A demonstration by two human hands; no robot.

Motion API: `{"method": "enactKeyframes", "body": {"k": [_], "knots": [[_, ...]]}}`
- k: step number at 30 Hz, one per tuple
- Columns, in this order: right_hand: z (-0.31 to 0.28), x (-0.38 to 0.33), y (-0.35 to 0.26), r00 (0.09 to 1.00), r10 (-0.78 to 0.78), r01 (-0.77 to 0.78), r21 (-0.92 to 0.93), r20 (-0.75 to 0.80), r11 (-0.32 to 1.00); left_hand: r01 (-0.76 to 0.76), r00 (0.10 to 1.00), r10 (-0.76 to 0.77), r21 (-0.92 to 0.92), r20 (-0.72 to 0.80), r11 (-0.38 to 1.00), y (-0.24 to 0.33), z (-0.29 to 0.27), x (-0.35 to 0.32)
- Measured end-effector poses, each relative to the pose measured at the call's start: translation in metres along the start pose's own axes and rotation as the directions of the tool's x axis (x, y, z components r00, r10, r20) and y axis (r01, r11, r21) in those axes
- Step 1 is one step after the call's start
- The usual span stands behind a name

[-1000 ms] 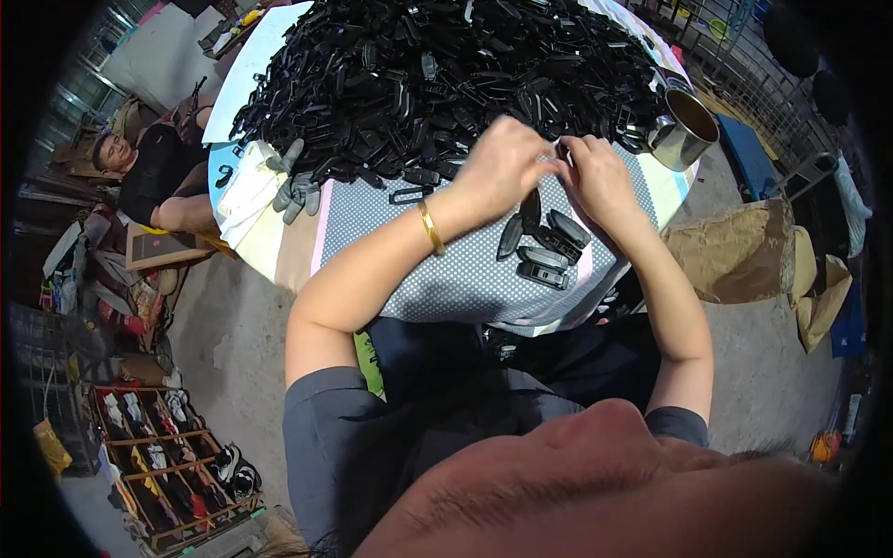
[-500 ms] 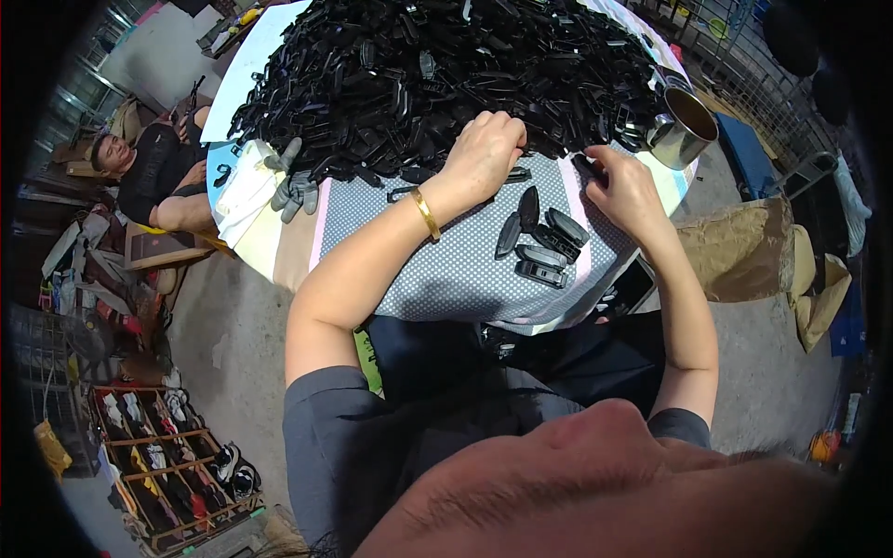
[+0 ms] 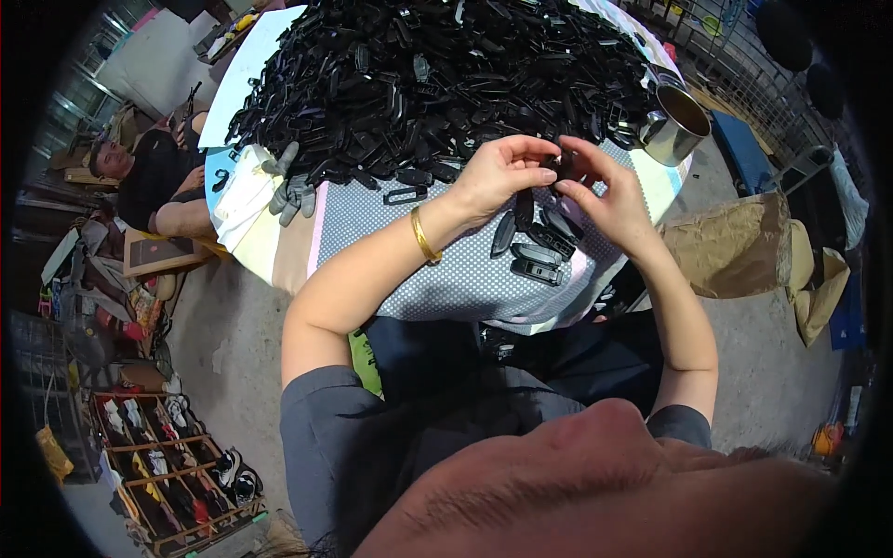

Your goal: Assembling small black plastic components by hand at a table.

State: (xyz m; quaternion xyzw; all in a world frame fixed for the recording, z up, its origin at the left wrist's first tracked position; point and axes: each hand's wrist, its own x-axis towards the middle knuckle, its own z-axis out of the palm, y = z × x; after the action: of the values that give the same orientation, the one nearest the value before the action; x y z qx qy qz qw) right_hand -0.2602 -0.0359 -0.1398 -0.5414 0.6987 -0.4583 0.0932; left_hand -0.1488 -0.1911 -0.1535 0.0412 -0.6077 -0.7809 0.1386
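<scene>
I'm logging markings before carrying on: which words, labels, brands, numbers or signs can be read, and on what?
No text can be read.
Black part at the fingers: any marking too small.
Black pieces on the cloth: too small to tell.
Heap: same.
Brown board at left: too blurred.

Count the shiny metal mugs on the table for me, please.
1: the metal mug sits just right of the heap of black parts, farther out than the right hand. Others could be hidden behind the heap.
</scene>
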Motion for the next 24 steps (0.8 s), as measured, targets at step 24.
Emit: {"method": "enactKeyframes", "body": {"k": [24], "knots": [[0.025, -0.006, 0.001, 0.936, -0.086, 0.146, 0.154, -0.342, 0.977, -0.137, 0.979, 0.174, 0.286, -0.109, 0.948, 0.005, 0.009, -0.009]]}}
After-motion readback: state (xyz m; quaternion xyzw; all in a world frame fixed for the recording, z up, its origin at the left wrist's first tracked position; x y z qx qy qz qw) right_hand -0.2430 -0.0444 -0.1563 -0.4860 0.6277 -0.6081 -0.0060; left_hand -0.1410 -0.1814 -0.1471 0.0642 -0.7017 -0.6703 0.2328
